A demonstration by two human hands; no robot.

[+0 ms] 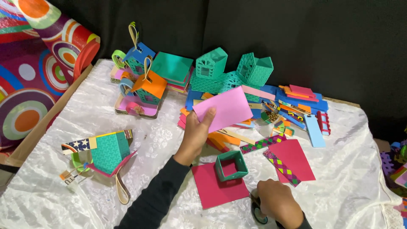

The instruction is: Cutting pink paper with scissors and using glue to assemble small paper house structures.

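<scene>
Pink sheet [224,108]: rectangular piece of pink paper or foam, held up above the surface, slightly tilted, in front of the heap of coloured pieces. Left hand [196,135] grips it at the lower left corner, thumb on the near face, fingers behind. Sleeve is dark.

Right hand [276,202]: closed, knuckles up, low at the near edge, resting on a dark rounded object [257,210] that is mostly hidden; cannot tell what it is.

Between the two hands: a small green open square frame [231,165] stands on a magenta square sheet [218,186]. Just right of it lies a second magenta sheet [292,159] with a patterned strip [283,167] in purple and green laid across its left edge. A similar strip [263,143] lies just above.

Behind the pink sheet: a mixed heap of flat pieces [292,106], blue, orange, pink, yellow. Behind that, teal cut-out house shapes [231,70], touching one another.

Far left of the heap: an orange-roofed small house [148,89] with a loop on top, sitting on a tray; a blue-roofed one [137,55] behind it.

Near left: a teal house [109,152] tipped on its side, well apart from the hands.

Surface [106,114] is covered in white shiny cloth. Patterned wrapping roll [55,38] at the top left.
</scene>
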